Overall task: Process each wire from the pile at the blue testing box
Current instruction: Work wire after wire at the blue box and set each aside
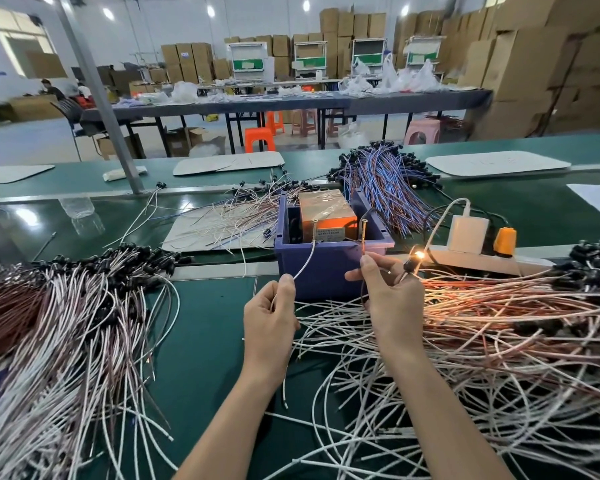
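Green workbench (205, 323), blue plastic testing box (312, 265) at centre. Left hand (269, 317) pinches a thin white wire lead (307, 261), right hand (392, 292) a dark lead (363, 237), both held to the box, seemingly lighting the small glowing bulb (419, 254); tangled wire pile (482, 341) lower right

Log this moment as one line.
left hand: pinches white lead | right hand: pinches dark lead | blue testing box: leads at its contacts | lamp: lit

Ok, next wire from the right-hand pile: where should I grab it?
Probably pinch a loose white lead end at the right pile's left fringe, coming from above. The ends splay apart there, while the black heads bunch tightly at the far edge.
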### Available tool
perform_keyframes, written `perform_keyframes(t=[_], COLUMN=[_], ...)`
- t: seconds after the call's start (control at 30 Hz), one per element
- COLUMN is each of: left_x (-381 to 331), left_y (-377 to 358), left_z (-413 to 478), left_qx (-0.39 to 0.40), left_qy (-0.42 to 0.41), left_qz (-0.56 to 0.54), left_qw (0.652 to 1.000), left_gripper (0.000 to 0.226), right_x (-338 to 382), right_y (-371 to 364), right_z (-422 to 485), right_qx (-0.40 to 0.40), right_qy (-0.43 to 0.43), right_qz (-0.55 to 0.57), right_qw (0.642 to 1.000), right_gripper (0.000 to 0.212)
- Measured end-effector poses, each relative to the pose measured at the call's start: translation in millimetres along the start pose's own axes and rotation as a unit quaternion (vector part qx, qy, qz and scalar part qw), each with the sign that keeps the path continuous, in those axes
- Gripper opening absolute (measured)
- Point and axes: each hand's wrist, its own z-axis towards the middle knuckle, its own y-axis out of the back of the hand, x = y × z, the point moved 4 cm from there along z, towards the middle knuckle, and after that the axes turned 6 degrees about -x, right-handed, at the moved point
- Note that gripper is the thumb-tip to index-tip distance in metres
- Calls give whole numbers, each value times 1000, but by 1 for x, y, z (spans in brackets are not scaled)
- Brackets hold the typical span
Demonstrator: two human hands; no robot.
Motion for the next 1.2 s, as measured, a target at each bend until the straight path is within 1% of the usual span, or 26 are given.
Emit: perform_keyframes(t=[0.2,0.33,0.43,0.53,0.6,0.67,0.73,0.8,0.87,0.97,1.0,1.07,1.1,1.17,1.2], left_x=[-1,0,1,4,7,11,13,15,15,14,13,12,11,12,12], left_y=[-2,0,4,8,10,13,15,15,15,15,15,15,15,15,16], left_z=[-1,0,2,5,8,10,11,10,10,9,9,8,8,7,6], left_qx=[1,-6,-18,-41,-56,-68,-70,-67,-63,-66,-68,-68,-68,-67,-67], left_qy=[-2,0,11,43,61,65,65,70,68,74,74,68,64,59,58], left_qz=[-6,-9,-17,-42,-54,-54,-51,-49,-41,-53,-58,-57,-54,-46,-45], left_qw=[1000,1000,1000,997,995,994,994,994,995,994,993,994,994,995,995], left_gripper=[51,47,48,46,44,44,45,44,42,39,38,37,36,36,36], right_x=[2,3,3,7,12,18,23,30,41,63,70,81,86,93,95], right_y=[1,2,5,10,13,20,30,45,63,97,109,133,142,157,162], right_z=[0,0,-5,-13,-16,-13,-4,8,23,46,53,61,63,65,65], right_qx=[0,-8,-15,-20,-23,-34,-53,-68,-88,-153,-175,-214,-228,-228,-230], right_qy=[-1,-24,-32,-31,-41,-71,-117,-137,-117,-77,-69,-63,-62,-67,-67], right_qz=[-11,3,4,7,31,86,145,153,143,108,94,60,41,-15,-62], right_qw=[1000,1000,999,999,998,993,981,976,979,979,978,973,971,971,969], right_gripper=[10,9,16,27,29,27,24,20,17,22,20,4,16,53,65])
